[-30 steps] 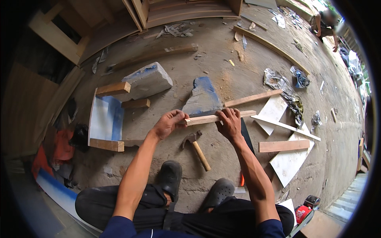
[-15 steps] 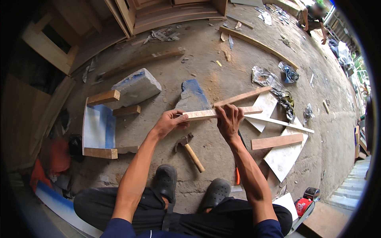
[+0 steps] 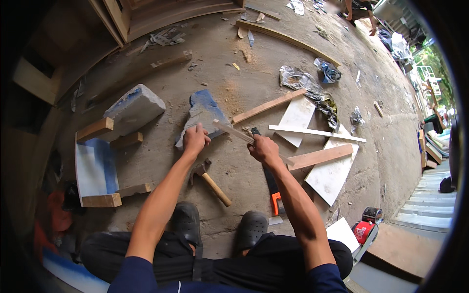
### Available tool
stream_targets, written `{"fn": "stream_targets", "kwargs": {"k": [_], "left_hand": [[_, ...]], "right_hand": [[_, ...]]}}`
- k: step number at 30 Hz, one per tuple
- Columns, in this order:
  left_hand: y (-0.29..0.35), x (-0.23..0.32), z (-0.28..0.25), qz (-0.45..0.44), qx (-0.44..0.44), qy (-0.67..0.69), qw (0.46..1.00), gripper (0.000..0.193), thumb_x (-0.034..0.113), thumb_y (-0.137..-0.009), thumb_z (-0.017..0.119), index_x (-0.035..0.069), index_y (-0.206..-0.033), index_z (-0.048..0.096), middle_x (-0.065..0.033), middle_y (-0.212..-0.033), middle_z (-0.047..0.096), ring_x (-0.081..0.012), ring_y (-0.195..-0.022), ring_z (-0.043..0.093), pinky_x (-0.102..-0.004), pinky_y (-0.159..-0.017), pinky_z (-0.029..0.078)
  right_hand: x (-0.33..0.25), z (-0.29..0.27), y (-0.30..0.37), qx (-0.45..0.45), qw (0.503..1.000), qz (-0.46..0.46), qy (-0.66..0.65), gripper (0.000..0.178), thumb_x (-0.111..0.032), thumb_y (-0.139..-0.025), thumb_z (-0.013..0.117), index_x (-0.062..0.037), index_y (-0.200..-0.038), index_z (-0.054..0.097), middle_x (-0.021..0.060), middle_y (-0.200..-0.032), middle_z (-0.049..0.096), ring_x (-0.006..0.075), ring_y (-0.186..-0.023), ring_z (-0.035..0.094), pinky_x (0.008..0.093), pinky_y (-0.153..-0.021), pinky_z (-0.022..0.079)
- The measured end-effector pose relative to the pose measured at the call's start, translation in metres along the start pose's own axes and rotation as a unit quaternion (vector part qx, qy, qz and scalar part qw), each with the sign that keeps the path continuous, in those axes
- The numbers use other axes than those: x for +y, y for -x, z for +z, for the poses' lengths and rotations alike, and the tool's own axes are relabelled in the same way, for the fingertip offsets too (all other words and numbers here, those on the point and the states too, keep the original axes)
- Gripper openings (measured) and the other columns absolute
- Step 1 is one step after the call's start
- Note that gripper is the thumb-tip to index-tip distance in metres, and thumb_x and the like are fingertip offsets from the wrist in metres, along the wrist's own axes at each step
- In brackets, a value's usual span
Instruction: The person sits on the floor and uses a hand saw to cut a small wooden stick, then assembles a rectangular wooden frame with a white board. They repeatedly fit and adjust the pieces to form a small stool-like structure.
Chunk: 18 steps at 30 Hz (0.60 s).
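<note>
My right hand (image 3: 264, 149) grips a narrow wooden strip (image 3: 229, 129), held at a slant above the floor and blurred by motion. My left hand (image 3: 195, 140) is off the strip, its fingers curled in front of a grey stone slab with blue paint (image 3: 204, 111). Whatever those fingers may hold is hidden. Below the hands lies a claw hammer (image 3: 215, 188) with a wooden handle. A handsaw with an orange handle (image 3: 275, 203) rests beside my right forearm. To the left stands a white and blue panel (image 3: 95, 163) with several wooden blocks attached.
A concrete block (image 3: 134, 108) lies behind the panel. At right are white boards (image 3: 331, 171), a white strip (image 3: 317, 133), wooden pieces (image 3: 320, 156) and crumpled plastic (image 3: 298, 78). A red and black tool (image 3: 364, 229) sits at lower right. Another person (image 3: 359, 10) crouches far off.
My left hand has let go of the wooden strip. My right hand has swung the strip to a slant, its far end now pointing up-left. The whole view has shifted rightward.
</note>
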State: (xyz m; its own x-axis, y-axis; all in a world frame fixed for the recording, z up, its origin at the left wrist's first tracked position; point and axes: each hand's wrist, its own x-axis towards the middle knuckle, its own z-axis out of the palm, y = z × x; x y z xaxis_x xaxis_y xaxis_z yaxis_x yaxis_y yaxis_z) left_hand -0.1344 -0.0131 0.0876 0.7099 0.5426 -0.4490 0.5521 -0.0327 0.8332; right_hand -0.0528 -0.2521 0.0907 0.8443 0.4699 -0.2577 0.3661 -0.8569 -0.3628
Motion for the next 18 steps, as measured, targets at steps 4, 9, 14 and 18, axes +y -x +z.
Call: {"fn": "stream_targets", "kwargs": {"k": [4, 9, 14, 18], "left_hand": [[-0.029, 0.027, 0.064, 0.227, 0.008, -0.291, 0.929, 0.034, 0.034, -0.091, 0.057, 0.001, -0.09, 0.066, -0.0158, -0.087, 0.067, -0.0258, -0.081, 0.064, -0.0369, -0.068, 0.049], [-0.067, 0.027, 0.141, 0.316, -0.086, -0.531, 0.781, 0.037, 0.032, -0.085, 0.063, 0.004, -0.11, 0.063, -0.0174, -0.116, 0.06, -0.0283, -0.117, 0.053, -0.0398, -0.095, 0.039], [-0.1, -0.003, 0.172, 0.241, -0.012, -0.607, 0.757, 0.044, 0.026, -0.085, 0.064, 0.003, -0.121, 0.055, -0.0163, -0.123, 0.057, -0.0305, -0.117, 0.053, -0.0472, -0.099, 0.034], [-0.097, 0.004, 0.17, 0.259, -0.051, -0.565, 0.782, 0.041, 0.029, -0.086, 0.064, 0.004, -0.117, 0.056, -0.0169, -0.124, 0.056, -0.0322, -0.114, 0.056, -0.0476, -0.093, 0.04]], "right_hand": [[0.046, -0.023, 0.0, 0.001, 0.992, 0.116, -0.043, 0.033, -0.029, -0.079, 0.062, -0.0003, -0.096, 0.061, 0.0271, -0.094, 0.066, 0.0429, -0.091, 0.064, 0.05, -0.08, 0.051], [0.108, -0.041, 0.016, 0.019, 0.978, 0.192, -0.084, 0.038, -0.029, -0.077, 0.061, 0.0036, -0.097, 0.058, 0.0311, -0.097, 0.064, 0.0457, -0.096, 0.061, 0.0495, -0.085, 0.049], [0.143, -0.039, 0.043, 0.063, 0.976, 0.188, -0.093, 0.042, -0.031, -0.075, 0.065, 0.0042, -0.096, 0.056, 0.0307, -0.092, 0.064, 0.0443, -0.091, 0.062, 0.0481, -0.08, 0.049], [0.16, -0.02, 0.051, 0.109, 0.969, 0.2, -0.096, 0.046, -0.037, -0.075, 0.07, 0.0027, -0.094, 0.057, 0.0277, -0.085, 0.065, 0.0413, -0.084, 0.065, 0.0453, -0.074, 0.05]]}}
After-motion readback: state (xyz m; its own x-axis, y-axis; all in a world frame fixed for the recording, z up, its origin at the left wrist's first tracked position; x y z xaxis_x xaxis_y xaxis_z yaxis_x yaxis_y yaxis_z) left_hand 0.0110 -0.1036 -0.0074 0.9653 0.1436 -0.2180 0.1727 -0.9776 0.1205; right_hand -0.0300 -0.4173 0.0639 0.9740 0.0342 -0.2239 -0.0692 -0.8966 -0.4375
